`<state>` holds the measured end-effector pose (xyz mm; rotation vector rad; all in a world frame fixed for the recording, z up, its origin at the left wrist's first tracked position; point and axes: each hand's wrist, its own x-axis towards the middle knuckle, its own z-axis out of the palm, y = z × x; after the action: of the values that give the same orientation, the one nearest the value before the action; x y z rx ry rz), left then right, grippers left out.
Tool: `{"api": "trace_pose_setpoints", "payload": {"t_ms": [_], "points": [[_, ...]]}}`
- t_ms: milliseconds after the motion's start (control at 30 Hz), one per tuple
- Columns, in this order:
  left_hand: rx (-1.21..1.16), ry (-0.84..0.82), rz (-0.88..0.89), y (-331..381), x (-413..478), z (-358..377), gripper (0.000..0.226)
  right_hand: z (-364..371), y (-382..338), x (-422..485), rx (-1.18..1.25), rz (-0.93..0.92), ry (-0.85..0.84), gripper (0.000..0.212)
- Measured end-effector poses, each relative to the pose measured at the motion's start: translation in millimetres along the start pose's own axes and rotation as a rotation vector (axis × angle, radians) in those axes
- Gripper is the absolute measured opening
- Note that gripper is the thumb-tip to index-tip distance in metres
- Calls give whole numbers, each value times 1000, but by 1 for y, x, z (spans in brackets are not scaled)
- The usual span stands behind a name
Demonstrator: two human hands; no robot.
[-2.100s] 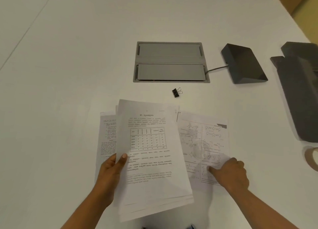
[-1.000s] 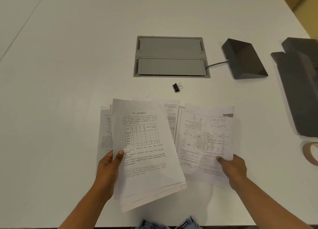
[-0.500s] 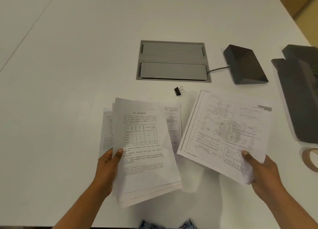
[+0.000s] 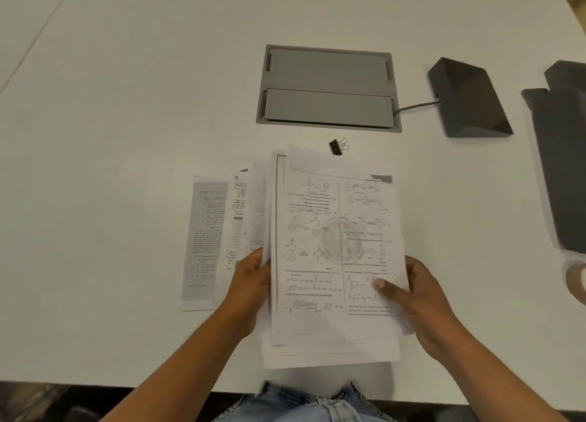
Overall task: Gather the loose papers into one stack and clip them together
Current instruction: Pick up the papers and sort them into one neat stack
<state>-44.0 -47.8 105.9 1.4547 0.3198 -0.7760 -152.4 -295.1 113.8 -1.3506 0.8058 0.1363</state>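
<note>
Both hands are on the paper stack [image 4: 333, 247] rn, 1 stack, held over the near-middle of the white bench [image 4: 126, 104]. Top page is chem diagrams w/ a line down the middle. Can't count the sheets, the edges are fanned and blurry, but it's def several. Left hand [image 4: 250, 282] has its grip curled round the stack's left edge, thumb on the front side, fingers hidden behind. Right hand [image 4: 421, 298] has its grip pinching the right edge, thumb [image 4: 380, 283] flat on the top page, rest of the fingers underneath. Just left of the stack there are loose sheets [image 4: 206, 237] lying flat on the bench. I count 2 for sure, maybe a 3rd, with their right sides tucked under the stack and left hand. 1 black binder clip [image 4: 338, 146] sits on the bench right at the stack's far edge; can't tell if paper touches it. Beyond that there's 1 grey cable hatch [image 4: 328, 88] set in the bench w/ 2 flaps, both closed. To its right is 1 dark wedge box [image 4: 466, 99] w/ 1 cable [image 4: 415, 106] running to the hatch. At the far right edge are 1 dark grey slab thing [image 4: 561, 155] and 1 tape roll [image 4: 575, 279], both cut off by the frame. Jeans [image 4: 317, 402] show at the bottom.
</note>
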Motion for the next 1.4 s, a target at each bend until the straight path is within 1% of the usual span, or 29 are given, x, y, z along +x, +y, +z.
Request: {"api": "trace_pose_setpoints", "payload": {"t_ms": [67,133,333,433,500,567,633,667,700,733,767,800,833,867,900,933,967,1000,1033,1100,1167,1333,1400], "points": [[1,-38,5,4,-2,7,23,1,-4,3,35,47,-74,44],[24,-39,16,8,-4,14,22,0,-9,4,72,62,-125,38],[-21,48,28,17,-6,25,24,-3,-7,8,55,34,-52,40],[18,4,63,14,-3,22,24,1,-7,7,84,61,-58,35],[43,-15,68,13,-2,17,28,1,-6,7,122,154,-80,28],[48,-38,57,13,0,14,28,0,-2,7,55,208,-110,32],[68,-53,32,14,2,10,26,0,3,6,-47,188,-88,33],[89,-45,17,13,4,8,24,-1,6,6,-45,172,-71,32],[125,-20,14,12,6,5,20,0,7,6,-29,163,-48,31],[198,42,25,9,10,2,17,0,8,6,-14,160,-22,31],[306,138,40,4,15,-2,16,-1,9,5,-2,157,18,31],[431,256,41,-1,21,-6,20,-2,10,5,14,145,57,31],[545,372,18,-6,26,-11,30,-2,10,3,23,131,89,35],[640,455,-21,-11,31,-14,42,-3,11,3,27,114,111,47],[730,505,-53,-16,36,-18,53,-6,15,4,11,106,136,64],[826,527,-67,-22,40,-21,61,-9,18,4,-1,96,153,71],[920,534,-72,-26,44,-22,66,-11,20,4,-1,92,172,60],[1001,538,-68,-30,47,-22,69,-12,18,3,0,92,185,39],[1066,540,-64,-33,50,-22,71,-12,18,2,5,86,193,27],[1146,545,-58,-36,54,-18,71,-16,19,2,-25,83,214,24],[1172,549,-56,-38,57,-14,72,-18,17,1,-49,72,224,20],[1109,543,-67,-36,63,-9,81,-28,17,2,-81,62,281,26],[1093,540,-63,-32,64,-8,80,-30,19,2,-74,58,291,27]]}}
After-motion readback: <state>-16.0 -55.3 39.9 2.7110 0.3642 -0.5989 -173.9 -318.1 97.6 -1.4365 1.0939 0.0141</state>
